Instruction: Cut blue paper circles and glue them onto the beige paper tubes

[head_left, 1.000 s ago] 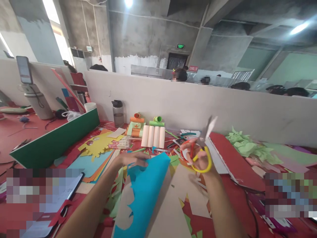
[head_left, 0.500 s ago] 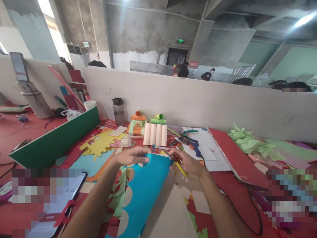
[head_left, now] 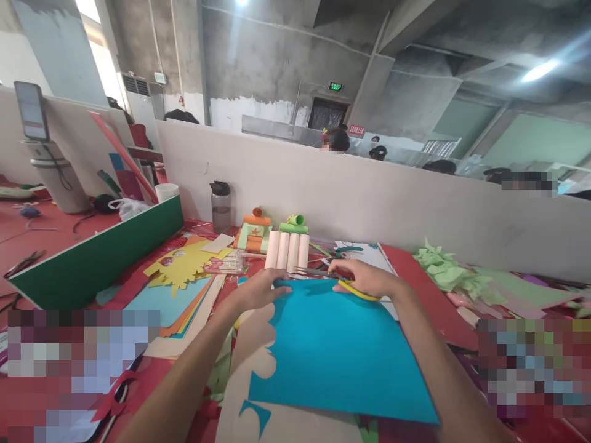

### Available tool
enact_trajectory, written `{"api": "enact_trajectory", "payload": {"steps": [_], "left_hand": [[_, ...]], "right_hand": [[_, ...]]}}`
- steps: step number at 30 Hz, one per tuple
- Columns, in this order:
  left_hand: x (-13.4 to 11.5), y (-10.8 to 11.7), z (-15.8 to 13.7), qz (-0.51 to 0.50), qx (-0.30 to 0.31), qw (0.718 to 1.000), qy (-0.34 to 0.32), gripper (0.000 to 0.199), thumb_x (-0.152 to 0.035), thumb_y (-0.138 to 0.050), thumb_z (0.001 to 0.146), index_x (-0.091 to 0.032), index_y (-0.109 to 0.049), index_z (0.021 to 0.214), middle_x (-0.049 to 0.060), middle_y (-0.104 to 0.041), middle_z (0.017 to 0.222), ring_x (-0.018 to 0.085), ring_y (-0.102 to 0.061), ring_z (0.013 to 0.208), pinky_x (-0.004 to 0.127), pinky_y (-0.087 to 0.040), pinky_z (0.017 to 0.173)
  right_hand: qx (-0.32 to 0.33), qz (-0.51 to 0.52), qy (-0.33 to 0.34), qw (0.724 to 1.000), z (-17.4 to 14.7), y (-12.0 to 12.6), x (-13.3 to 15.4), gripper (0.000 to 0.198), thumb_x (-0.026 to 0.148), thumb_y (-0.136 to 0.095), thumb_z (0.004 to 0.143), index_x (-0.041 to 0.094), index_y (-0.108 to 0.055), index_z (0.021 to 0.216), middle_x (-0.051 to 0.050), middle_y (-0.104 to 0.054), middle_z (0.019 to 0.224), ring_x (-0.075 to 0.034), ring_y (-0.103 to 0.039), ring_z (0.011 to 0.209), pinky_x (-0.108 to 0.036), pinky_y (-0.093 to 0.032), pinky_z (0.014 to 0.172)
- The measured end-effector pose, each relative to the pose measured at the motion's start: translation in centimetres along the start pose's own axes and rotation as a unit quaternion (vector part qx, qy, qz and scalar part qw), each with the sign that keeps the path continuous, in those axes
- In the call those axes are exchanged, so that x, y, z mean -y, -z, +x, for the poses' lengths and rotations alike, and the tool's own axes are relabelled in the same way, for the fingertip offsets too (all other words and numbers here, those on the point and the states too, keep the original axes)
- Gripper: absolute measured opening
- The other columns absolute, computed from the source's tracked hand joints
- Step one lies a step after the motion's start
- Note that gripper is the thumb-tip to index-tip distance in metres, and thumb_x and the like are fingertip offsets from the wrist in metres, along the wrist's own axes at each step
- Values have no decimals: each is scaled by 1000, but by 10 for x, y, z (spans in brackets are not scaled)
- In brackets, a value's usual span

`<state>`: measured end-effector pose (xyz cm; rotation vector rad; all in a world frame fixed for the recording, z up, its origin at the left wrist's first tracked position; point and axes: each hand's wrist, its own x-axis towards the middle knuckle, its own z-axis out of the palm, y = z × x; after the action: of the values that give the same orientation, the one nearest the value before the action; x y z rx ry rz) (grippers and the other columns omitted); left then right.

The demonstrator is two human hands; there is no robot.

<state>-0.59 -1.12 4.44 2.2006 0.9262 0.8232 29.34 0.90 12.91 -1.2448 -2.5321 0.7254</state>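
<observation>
A large sheet of blue paper (head_left: 341, 351) lies in front of me, its left edge cut into scallops. My left hand (head_left: 265, 288) pinches the sheet's upper left corner between thumb and fingers. Yellow-handled scissors (head_left: 318, 272) are in my right hand (head_left: 367, 279), their blades pointing left above the sheet's far edge. The thumb of that hand rests by the paper's top edge. Under the blue sheet is a beige sheet (head_left: 249, 375), with a small blue scrap (head_left: 258, 415) on it near the bottom.
Beyond my hands stand pale paper rolls (head_left: 287, 249), with orange and green paper rolls (head_left: 256, 231) behind. A dark-lidded bottle (head_left: 221, 206) is by the white partition (head_left: 286, 172). Yellow cut paper (head_left: 182, 264) lies left, beside a green board (head_left: 106, 252). Crumpled green paper (head_left: 447, 271) lies right.
The blue sheet has swung from a narrow slanted position to lying broad and flat. My right hand has moved right and up with the scissors, whose blades now point left.
</observation>
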Motion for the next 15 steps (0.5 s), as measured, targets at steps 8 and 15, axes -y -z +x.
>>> {"api": "enact_trajectory", "payload": {"steps": [8,15], "left_hand": [[-1,-27,4,54,-91,993,57,19,-36,-62,87,-20,-68,79,11,-61,90,29,-56,92,35,-39,78],[13,-34,7,-123,-42,982,137,39,-55,-59,86,-21,-50,70,1,-56,61,17,-54,59,26,-36,55]], "right_hand": [[-91,11,-45,995,6,-23,-30,30,43,-67,84,23,-63,107,-4,-68,96,-23,-62,86,-31,-48,73],[-178,271,-25,946,-13,-41,-4,48,58,-66,83,26,-50,116,3,-55,78,-13,-49,58,-24,-42,53]]}}
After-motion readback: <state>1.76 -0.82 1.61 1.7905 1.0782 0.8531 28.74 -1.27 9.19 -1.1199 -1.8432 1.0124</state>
